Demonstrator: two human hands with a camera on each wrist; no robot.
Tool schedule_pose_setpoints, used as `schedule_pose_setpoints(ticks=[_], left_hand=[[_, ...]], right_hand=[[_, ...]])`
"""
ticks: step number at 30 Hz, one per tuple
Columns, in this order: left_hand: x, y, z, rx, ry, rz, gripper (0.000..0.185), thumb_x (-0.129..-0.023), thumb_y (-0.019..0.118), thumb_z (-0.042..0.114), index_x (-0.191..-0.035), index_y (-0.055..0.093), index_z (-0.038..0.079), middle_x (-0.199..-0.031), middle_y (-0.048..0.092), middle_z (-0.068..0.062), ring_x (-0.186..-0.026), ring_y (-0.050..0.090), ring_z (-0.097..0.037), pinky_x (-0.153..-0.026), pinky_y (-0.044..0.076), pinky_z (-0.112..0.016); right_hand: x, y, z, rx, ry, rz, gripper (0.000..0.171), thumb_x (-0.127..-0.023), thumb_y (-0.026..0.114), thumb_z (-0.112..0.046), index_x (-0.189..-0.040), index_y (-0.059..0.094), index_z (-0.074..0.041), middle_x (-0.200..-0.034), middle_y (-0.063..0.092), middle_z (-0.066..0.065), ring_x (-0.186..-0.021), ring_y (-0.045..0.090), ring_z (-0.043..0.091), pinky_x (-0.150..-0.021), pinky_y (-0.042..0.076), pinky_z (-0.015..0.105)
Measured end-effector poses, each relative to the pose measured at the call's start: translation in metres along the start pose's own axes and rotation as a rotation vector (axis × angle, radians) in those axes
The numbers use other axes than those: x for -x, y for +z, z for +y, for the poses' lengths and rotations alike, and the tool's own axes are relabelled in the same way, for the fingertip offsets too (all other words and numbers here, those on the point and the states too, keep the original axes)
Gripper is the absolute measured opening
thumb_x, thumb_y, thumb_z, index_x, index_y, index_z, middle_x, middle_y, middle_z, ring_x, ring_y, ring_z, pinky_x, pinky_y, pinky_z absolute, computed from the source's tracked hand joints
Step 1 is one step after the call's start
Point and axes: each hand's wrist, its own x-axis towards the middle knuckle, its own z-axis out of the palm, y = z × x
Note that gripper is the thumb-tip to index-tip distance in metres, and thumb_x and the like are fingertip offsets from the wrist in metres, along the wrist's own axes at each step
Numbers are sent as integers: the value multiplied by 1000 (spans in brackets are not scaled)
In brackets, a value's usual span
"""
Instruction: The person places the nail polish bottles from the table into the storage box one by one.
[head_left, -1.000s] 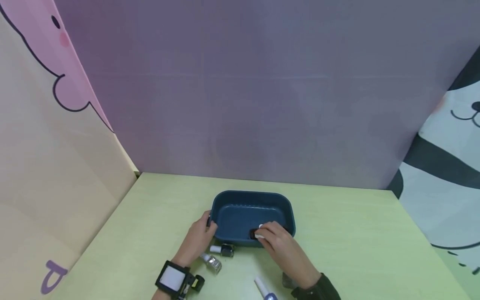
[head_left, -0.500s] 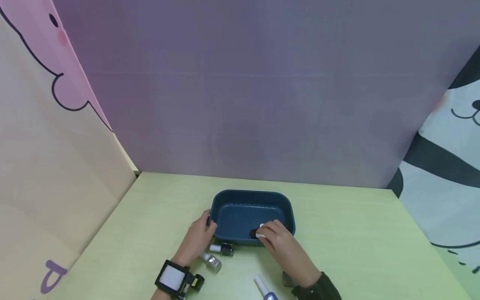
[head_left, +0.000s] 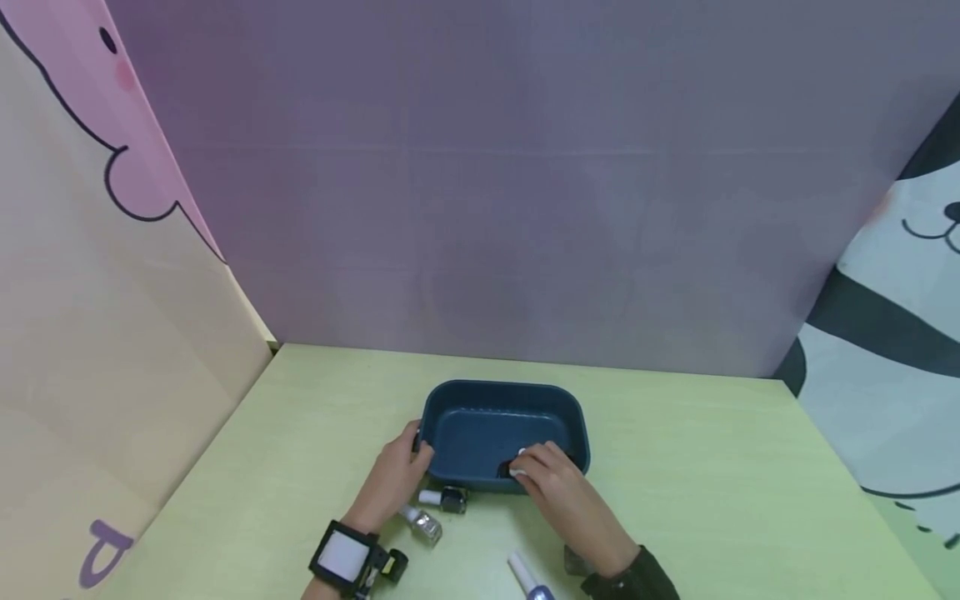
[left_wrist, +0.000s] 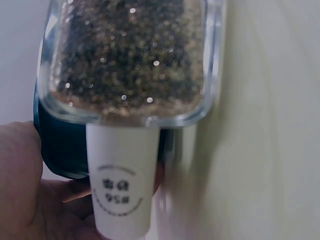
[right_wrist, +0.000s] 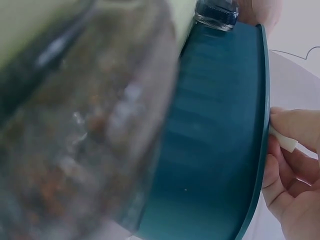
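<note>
2 hands work at a dark blue, round-cornered, plastic-looking tray (head_left: 465, 437) on a pale green table (head_left: 712, 458). My left hand (head_left: 397, 467) grips its left end. My right hand (head_left: 566, 492) pinches the white cap (right_wrist: 284, 140) of a small black nail-polish bottle (head_left: 504, 470), inside the tray by the near wall. I judge the bottle light, hard and smooth: slippery, perhaps breakable, best held by its cap. The tray should be stiff, easily steadied by its rim.

The left wrist view shows printing on the white-capped glitter bottle (left_wrist: 125, 65), unreadable from my head. The right wrist view shows my thumb and fingers meeting on the cap beyond the tray's rim, but the wall hides the black bottle. The blurred brownish shape (right_wrist: 75, 150) there may be another bottle; I can't be sure.
</note>
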Motion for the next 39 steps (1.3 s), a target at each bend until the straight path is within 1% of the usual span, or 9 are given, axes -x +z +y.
schedule_pose_setpoints(ticks=[6, 8, 15, 22, 27, 32, 36, 39], left_hand=[[0, 0, 0, -7, 4, 1, 49, -102, 47, 21, -148, 42, 7, -77, 55, -1, -58, 46, -12, -50, 38, -27], [0, 0, 1, -2, -4, -2, 49, -102, 47, 21, -148, 42, 8, -75, 54, 0, -57, 45, -12, -50, 38, -27], [-1, -1, -1, -17, 28, 4, 47, -102, 46, 19, -146, 44, 6, -76, 53, 0, -59, 46, -12, -52, 37, -28], [-2, 0, -1, -19, 21, -1, 47, -102, 46, 20, -146, 44, 6, -74, 52, 0, -59, 46, -12, -52, 37, -28], [-1, 0, 0, -21, 20, 1, 46, -101, 47, 20, -146, 44, 6, -77, 54, -1, -61, 48, -12, -53, 38, -28], [-1, 1, 0, -23, 18, 2, 47, -101, 46, 19, -146, 44, 5, -80, 56, -2, -61, 48, -12, -53, 38, -28], [-1, 0, 0, -17, 19, 1, 47, -102, 46, 20, -147, 43, 6, -78, 55, -2, -59, 47, -13, -51, 38, -28], [-1, 0, -1, -18, 18, 1, 47, -102, 46, 20, -147, 43, 6, -75, 53, -2, -58, 47, -13, -51, 38, -28]], right_hand=[[0, 1, 0, -8, 9, 11, 15, -85, 75, -5, -99, 73, -11, -99, 64, -5, -90, 54, 8, -76, 50, 22], [-1, 1, 0, -10, 4, 15, 15, -85, 75, -4, -98, 73, -11, -98, 64, -5, -90, 55, 8, -76, 50, 21], [-3, 3, -1, 4, -28, 33, 18, -85, 75, -3, -100, 73, -13, -100, 63, -7, -92, 55, 6, -78, 49, 18], [-2, 2, -6, 2, -20, -7, 25, -84, 74, 0, -106, 73, -12, -107, 64, -3, -95, 56, 9, -78, 50, 21], [-2, 3, -6, 42, -51, 8, 23, -84, 75, -1, -105, 74, -12, -112, 64, 1, -95, 56, 11, -76, 51, 23], [-2, 5, -5, 90, -94, 25, 26, -82, 77, 0, -105, 75, -11, -114, 63, 3, -95, 58, 12, -77, 52, 24], [-3, 6, -6, 108, -111, 35, 28, -80, 78, 1, -106, 75, -9, -115, 63, 5, -95, 59, 14, -78, 52, 26], [-3, 6, -6, 117, -117, 38, 30, -79, 79, 2, -106, 74, -9, -117, 62, 7, -97, 61, 16, -81, 53, 28]])
